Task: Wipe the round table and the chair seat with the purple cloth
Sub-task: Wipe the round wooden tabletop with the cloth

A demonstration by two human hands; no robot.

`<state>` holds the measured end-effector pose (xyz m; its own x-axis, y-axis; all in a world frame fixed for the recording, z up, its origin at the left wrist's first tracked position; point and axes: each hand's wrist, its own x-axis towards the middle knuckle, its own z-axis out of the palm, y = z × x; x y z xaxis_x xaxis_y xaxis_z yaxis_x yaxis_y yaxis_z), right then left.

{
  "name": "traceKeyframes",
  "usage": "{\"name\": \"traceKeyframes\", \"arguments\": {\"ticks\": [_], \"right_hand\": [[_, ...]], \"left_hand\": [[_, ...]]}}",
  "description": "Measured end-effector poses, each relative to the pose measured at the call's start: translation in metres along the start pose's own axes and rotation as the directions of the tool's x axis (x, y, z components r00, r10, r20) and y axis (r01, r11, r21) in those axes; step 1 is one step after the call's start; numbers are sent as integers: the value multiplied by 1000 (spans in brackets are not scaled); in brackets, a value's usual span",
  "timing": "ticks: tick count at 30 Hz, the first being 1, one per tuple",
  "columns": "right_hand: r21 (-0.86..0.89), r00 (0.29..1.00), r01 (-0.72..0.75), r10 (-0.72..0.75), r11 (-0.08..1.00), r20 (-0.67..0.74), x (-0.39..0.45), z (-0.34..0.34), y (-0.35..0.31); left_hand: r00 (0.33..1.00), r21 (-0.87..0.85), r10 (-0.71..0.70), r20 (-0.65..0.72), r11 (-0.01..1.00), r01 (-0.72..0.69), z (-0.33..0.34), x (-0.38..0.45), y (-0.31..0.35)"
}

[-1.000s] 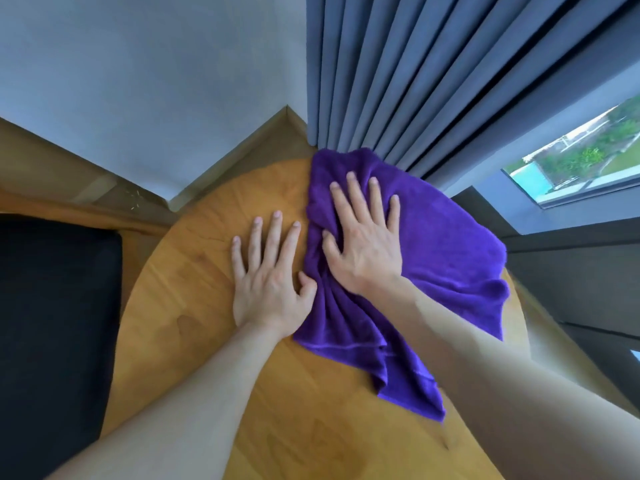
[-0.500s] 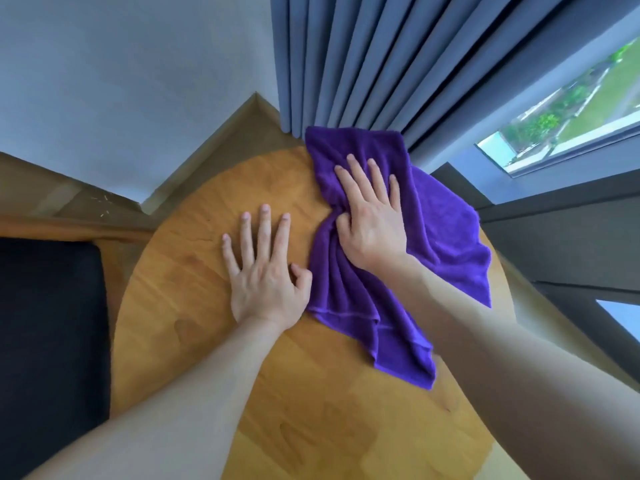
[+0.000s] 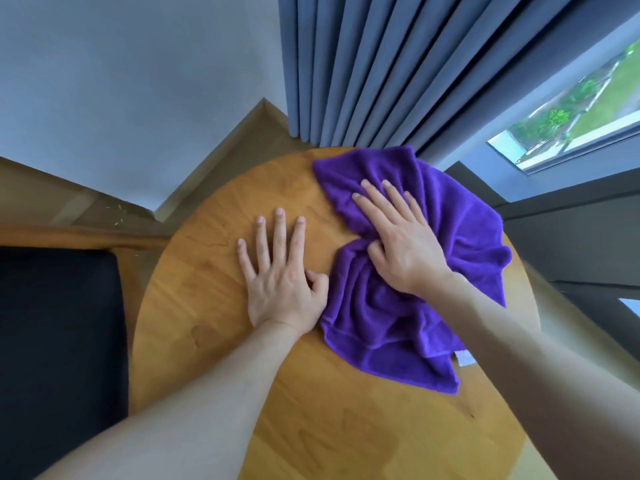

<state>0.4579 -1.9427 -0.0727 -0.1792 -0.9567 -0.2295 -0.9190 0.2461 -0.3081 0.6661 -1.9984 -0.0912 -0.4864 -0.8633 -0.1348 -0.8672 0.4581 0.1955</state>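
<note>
The purple cloth [image 3: 391, 327] lies bunched on the right half of the round wooden table [image 3: 214, 306]. My right hand [image 3: 398, 237] presses flat on the cloth with straight fingers, and its thumb gathers a fold. Just left of the cloth, my left hand [image 3: 280, 271] rests flat on the bare wood with its fingers spread, its thumb touching the cloth's edge. The black chair seat [image 3: 59, 341] is at the left, beside the table.
Blue-grey curtains [image 3: 374, 71] hang right behind the table's far edge. A window [image 3: 568, 112] and a dark wall panel are at the right. A pale wall and wooden skirting fill the far left corner.
My right hand has slid the cloth toward the right and far side of the table. The left hand has stayed flat on the wood.
</note>
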Motion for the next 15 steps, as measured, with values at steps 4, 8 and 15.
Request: {"name": "traceKeyframes", "arguments": {"ticks": [4, 8, 15], "right_hand": [[35, 980, -193, 195, 981, -44, 35, 2, -32], [25, 993, -113, 114, 993, -14, 40, 8, -56], [-1, 994, 98, -98, 995, 41, -26, 21, -42]], "left_hand": [[999, 29, 13, 31, 999, -14, 0, -2, -2], [999, 41, 19, 39, 999, -21, 0, -3, -2], [1000, -32, 30, 1, 999, -30, 0, -4, -3]]}}
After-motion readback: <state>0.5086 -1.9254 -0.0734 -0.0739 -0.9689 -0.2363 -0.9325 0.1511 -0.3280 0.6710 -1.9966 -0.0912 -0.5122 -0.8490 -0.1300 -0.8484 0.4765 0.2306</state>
